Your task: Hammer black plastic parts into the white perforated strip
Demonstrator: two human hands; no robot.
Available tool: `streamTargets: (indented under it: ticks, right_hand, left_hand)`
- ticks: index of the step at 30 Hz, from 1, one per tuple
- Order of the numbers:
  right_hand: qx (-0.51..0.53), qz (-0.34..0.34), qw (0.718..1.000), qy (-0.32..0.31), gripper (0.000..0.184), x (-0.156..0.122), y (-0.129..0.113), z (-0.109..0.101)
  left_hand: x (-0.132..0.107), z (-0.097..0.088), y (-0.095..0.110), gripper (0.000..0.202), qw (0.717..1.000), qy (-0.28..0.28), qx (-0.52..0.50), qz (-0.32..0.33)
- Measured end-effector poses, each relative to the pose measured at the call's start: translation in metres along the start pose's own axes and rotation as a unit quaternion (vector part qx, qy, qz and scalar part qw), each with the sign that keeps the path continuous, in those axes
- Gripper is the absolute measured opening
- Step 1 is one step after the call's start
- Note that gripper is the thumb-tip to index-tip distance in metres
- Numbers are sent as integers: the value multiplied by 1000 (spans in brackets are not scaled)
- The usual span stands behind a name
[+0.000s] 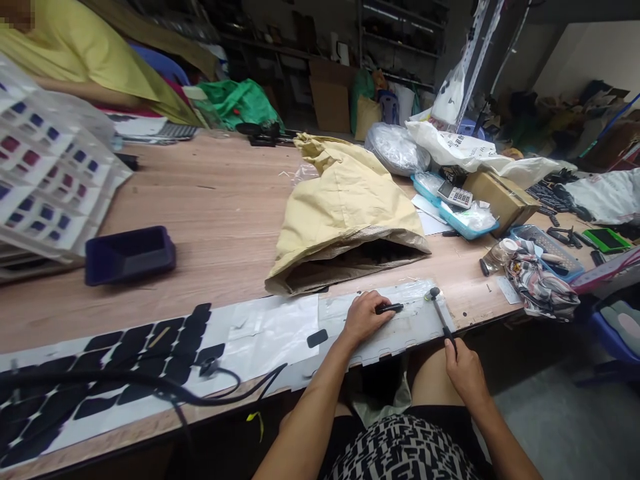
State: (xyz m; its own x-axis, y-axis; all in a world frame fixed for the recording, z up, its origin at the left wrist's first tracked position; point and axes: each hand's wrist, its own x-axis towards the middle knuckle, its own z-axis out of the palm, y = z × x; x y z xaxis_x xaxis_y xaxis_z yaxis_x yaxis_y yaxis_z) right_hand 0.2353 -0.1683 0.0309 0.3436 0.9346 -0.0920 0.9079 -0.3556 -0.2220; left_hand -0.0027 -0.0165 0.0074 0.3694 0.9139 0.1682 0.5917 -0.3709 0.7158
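Observation:
My left hand [363, 317] rests on a long white sheet [270, 330] at the table's near edge, fingers closed round a small black oblong piece [389, 308]. My right hand [466, 373] hangs below the table edge, gripping the handle of a thin tool [440, 313] whose round head lies on the sheet just right of the black piece. One loose black oval pad [317, 339] lies on the sheet left of my left hand. Several black pads [150, 353] are laid in rows further left.
An open yellow-brown sack [345, 213] lies behind the sheet. A dark blue tray [130, 255] and stacked white blister trays [45, 173] sit to the left. A black cable [165, 390] crosses the sheet. Blue baskets, a calculator [455, 195] and a cardboard box [503, 198] crowd the right. Another person in yellow sits far left.

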Motion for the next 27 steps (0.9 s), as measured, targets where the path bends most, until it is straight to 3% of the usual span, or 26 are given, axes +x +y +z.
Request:
streamTargets:
  ticks: [4, 8, 13, 17, 19, 21, 24, 27]
  right_hand:
    - [-19, 12, 1000, -3, 30, 1, 2, 11]
    - [-1, 6, 1000, -8, 30, 1, 3, 14]
    - [11, 0, 1000, -5, 31, 1, 4, 13]
    - [10, -5, 1000, -6, 31, 2, 4, 14]
    - [9, -7, 1000, -7, 31, 2, 4, 14]
    - [9, -4, 1000, -11, 30, 2, 4, 13]
    - [12, 0, 1000, -14, 31, 2, 4, 14]
    - [15, -6, 1000, -11, 31, 2, 5, 16]
  left_hand:
    - [-15, -4, 9, 16, 998, 6, -50, 25]
    - [-66, -6, 31, 16, 990, -33, -115, 74]
    - [-130, 10, 42, 11, 992, -103, -42, 60]
    - [-143, 21, 39, 19, 990, -141, 9, 18]
    - [-133, 19, 41, 22, 989, -143, -17, 29]
    - [-111, 12, 45, 20, 993, -102, -45, 45]
    - [-53, 0, 44, 22, 998, 50, -35, 27]
    - [19, -7, 31, 24, 982, 182, 9, -58]
